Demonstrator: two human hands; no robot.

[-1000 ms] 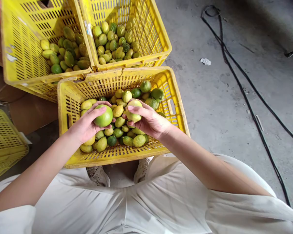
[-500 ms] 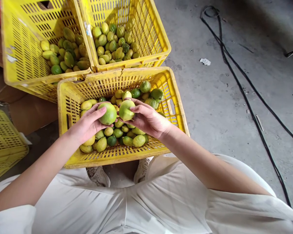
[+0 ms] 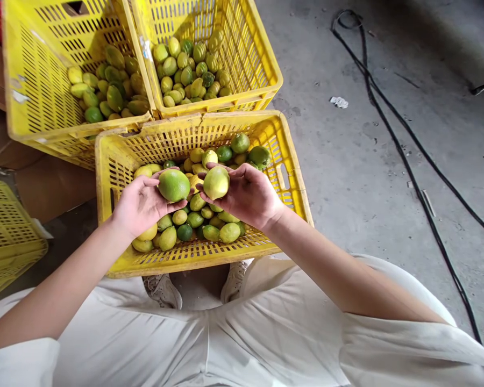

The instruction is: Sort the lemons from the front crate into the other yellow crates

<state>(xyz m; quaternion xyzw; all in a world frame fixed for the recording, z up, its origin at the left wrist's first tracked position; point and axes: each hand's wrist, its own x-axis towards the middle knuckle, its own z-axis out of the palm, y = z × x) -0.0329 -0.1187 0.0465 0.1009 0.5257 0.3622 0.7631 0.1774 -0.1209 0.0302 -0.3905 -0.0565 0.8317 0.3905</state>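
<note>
Over the near yellow crate (image 3: 201, 263), my left hand (image 3: 139, 207) holds a green lemon (image 3: 174, 185) on its upturned fingers, thumb behind the fruit. Beside it, my right hand (image 3: 254, 196) cradles a paler yellow-green lemon (image 3: 216, 183) on its fingers. A small gap separates the two fruits. Below both hands lie several loose lemons (image 3: 168, 238), yellow to dark green, in the crate; my hands hide some of them.
Two more yellow crates, one at the back left (image 3: 76, 131) and one at the back middle (image 3: 221, 102), hold green lemons. Another crate (image 3: 12, 220) stands at the left edge near cardboard (image 3: 56, 185). A black cable (image 3: 403, 153) runs across the concrete floor at right.
Both lemons have been turned in my fingers. My thumbs have moved off their near faces, and my palms have opened upward. The right lemon has shifted slightly right, the left one slightly left.
</note>
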